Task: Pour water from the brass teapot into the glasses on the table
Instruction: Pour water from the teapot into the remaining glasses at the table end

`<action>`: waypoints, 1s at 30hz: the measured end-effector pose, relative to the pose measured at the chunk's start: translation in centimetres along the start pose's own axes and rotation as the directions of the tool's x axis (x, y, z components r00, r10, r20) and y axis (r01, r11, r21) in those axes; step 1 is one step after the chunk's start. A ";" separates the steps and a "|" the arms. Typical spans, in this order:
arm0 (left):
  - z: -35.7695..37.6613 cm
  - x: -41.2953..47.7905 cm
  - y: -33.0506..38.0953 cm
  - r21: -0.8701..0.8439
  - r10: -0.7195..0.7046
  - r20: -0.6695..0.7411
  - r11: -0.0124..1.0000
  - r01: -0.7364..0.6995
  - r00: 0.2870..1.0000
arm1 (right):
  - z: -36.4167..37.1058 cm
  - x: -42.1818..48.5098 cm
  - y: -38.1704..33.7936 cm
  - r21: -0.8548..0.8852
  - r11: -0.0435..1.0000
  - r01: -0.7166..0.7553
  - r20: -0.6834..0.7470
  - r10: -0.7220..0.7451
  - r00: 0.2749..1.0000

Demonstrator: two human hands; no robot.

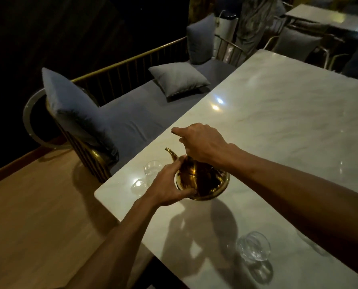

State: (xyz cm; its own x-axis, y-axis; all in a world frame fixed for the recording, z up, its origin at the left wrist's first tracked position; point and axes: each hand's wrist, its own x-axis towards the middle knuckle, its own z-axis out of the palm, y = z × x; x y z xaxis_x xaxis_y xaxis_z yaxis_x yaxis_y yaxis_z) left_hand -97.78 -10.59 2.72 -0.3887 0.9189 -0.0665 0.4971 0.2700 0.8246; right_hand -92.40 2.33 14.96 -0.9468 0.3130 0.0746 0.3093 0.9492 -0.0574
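Note:
The brass teapot (199,180) stands in a brass dish near the left end of the white marble table (278,113), its spout pointing left. My left hand (169,186) wraps the pot's left side and the dish rim. From above, my right hand (201,142) grips the pot's top, index finger stretched out to the left. A clear glass (152,166) stands just left of the spout, partly hidden by my left hand. Another clear glass (253,248) is at the near edge of the table, under my right forearm.
A grey cushioned bench (136,113) with a gold rail and several pillows (178,79) runs along the table's far left side. The wooden floor (38,215) lies to the left. More chairs and another table (324,16) stand at the back right.

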 end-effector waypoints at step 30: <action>31.6 -2.2 29.0 -0.073 0.683 0.431 0.678 -0.731 0.590 | -12.5 -46.9 14.4 0.305 0.567 -0.765 -0.332 0.816 0.473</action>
State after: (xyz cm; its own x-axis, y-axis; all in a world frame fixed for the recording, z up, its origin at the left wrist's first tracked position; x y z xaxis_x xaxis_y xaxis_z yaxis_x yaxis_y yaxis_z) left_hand -58.00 4.35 8.99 0.4439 0.8507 0.2816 0.5647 -0.5096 0.6491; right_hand -42.47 1.69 23.07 -0.1662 0.9332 0.3188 0.8726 0.2897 -0.3932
